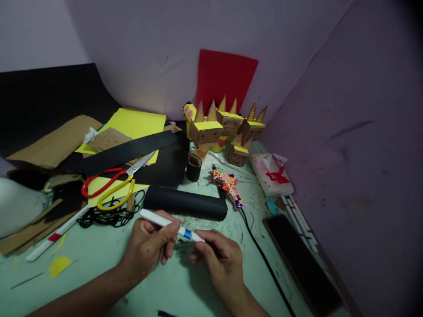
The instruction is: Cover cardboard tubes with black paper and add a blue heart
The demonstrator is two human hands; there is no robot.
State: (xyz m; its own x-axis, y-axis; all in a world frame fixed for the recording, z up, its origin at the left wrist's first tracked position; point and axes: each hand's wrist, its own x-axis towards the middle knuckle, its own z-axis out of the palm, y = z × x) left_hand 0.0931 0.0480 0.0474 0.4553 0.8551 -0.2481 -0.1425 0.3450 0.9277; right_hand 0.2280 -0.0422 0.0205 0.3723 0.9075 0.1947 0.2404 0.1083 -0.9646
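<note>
A white marker pen (157, 219) with a blue band is held across the front of me, tilted down to the right. My left hand (148, 246) is closed round the middle of its barrel, thumb on top. My right hand (220, 255) pinches the right end past the blue band; its fingertips partly hide that end. Just behind the pen lies a black rolled paper tube (185, 203). To the left are scissors (127, 176) with one red and one yellow handle, and a tangle of black cord (110, 213).
Cardboard box heads with horns (206, 133) stand at the back before red paper (226, 75). Right of the tube lies a patterned glue gun (229, 185) with its cable, then a phone (300, 264). Yellow sheets (139, 123) and cardboard pieces (56, 141) lie left.
</note>
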